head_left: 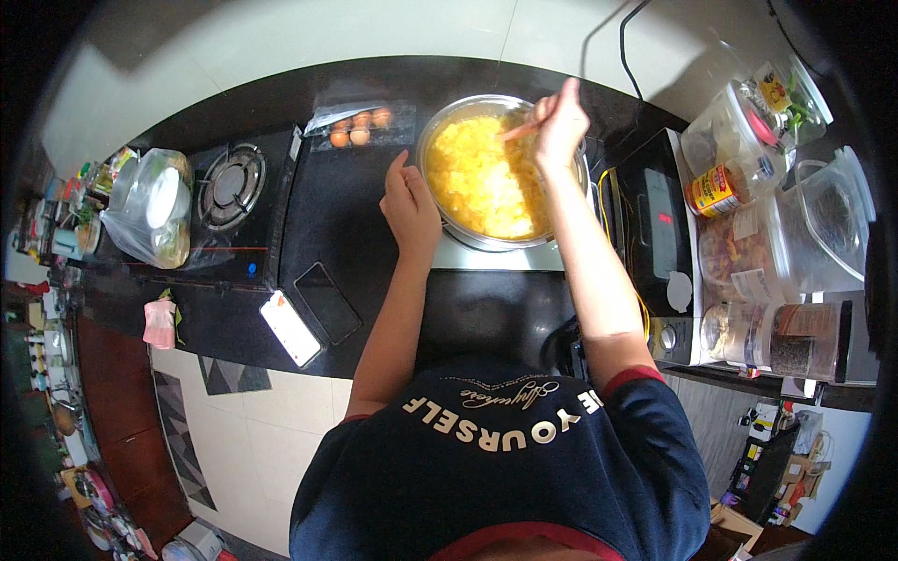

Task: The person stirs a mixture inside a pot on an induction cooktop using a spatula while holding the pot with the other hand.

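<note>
A wide steel pot [428, 203] holds chunky yellow food [477, 178] in liquid. My right hand [561, 128] is closed around the handle of a reddish-brown stirring utensil [517, 132], whose lower end is hidden in the food. Its kind, spoon or spatula, does not show. At the pot's left side is my left hand [412, 208], its fingers loosely bent and apart with nothing seen in them. Whether it touches the rim I cannot tell. Beneath the pot lies a flat cooktop [496, 259].
Several brown eggs [359, 126] lie in clear packaging behind my left hand. Leftward are a gas burner [232, 185], a bagged bowl [159, 201], a white phone [290, 327] and a pink packet [161, 321]. Plastic containers [744, 238] stand on a black appliance [659, 224] at right.
</note>
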The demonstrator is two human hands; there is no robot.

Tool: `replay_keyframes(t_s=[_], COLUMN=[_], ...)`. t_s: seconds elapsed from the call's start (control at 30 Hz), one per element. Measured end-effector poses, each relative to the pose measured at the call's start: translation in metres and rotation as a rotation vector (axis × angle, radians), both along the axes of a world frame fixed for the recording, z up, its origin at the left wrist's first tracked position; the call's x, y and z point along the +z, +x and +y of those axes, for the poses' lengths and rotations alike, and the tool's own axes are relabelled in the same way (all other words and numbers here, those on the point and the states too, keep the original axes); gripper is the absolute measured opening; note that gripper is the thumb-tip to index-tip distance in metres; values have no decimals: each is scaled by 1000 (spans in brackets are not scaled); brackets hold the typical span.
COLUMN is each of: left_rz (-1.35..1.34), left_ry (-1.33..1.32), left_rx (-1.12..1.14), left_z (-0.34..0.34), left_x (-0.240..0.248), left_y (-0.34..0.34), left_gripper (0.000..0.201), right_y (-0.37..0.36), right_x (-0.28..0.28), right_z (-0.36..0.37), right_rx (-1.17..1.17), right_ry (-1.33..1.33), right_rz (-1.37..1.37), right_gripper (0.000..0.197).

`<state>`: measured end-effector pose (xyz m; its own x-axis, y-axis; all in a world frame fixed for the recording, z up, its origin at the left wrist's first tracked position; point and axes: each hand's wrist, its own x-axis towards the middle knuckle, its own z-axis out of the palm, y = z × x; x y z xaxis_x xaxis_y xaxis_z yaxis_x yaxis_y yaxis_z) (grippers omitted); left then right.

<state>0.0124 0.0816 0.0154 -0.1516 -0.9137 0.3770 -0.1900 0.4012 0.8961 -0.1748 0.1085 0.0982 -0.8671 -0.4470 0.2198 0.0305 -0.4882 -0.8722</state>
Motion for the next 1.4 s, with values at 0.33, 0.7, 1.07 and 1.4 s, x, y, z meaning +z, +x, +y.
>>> replay_keyframes(t_s=[0.33,0.7,1.07,1.4], left_rz=[-39,-44,-2,-1], left_ry=[33,-91,-46,-39], left_rx=[-8,45,15,9], left_z=[2,2,3,6], left_x=[-3,-2,2,7], left_y=[3,0,1,-3], left_gripper=[33,33,32,32], right_y=[10,-28,-37,-21], right_x=[-11,-6,48,-16], right_z=[6,50,54,13], right_rx=[427,422,279,100], right_ry=[90,229,-209,278], right_rz=[-286,-662,-196,502], right_gripper=[51,51,54,54])
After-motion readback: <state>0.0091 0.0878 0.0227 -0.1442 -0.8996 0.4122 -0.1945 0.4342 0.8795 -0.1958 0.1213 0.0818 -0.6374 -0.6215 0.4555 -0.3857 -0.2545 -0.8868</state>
